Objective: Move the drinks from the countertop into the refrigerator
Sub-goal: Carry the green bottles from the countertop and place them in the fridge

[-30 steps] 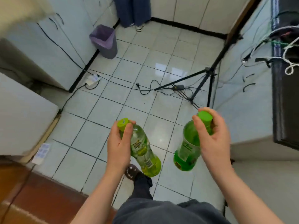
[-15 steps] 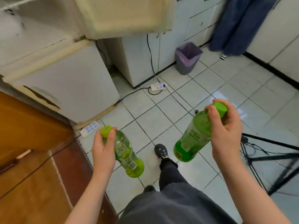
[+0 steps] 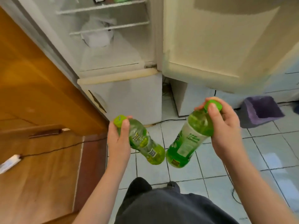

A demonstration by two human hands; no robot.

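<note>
Before the open refrigerator (image 3: 129,97), our left hand (image 3: 119,141) grips the pale bottle (image 3: 143,140) by its neck; our right hand (image 3: 226,131) grips the green bottle (image 3: 189,139) likewise.

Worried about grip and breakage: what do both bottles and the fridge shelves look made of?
Left bottle: probably clear glossy plastic; see-through, green cap. Right bottle: probably green-tinted plastic, glossy, printed label. Fridge shelves: seemingly white-coated wire; thin pale bars, blurred.
</note>
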